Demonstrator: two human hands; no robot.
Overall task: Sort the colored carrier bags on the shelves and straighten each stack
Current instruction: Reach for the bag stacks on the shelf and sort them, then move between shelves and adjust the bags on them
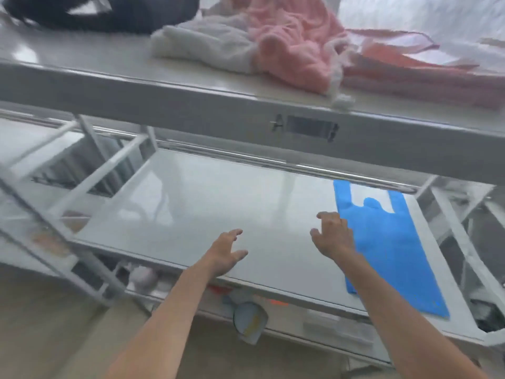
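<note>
I see both arms stretched over the middle shelf [191, 192], palms down. Left hand [228, 251] hovers well left of the blue carrier bag [388, 242], fingers spread, loosely curled, holding nothing. Right hand [333, 233] is at the bag's left edge, fingers clawed, empty; bag lies flat at the shelf's right end.

Only one view on my end: head cam, wide-angle, looking forward and down onto the middle shelf [207, 198] from its front edge, tilted so the shelf lines slant down to the right. Close range: both forearms enter from the bottom edge. The upper shelf [191, 105] crosses the top third. No second view to overlap.
</note>
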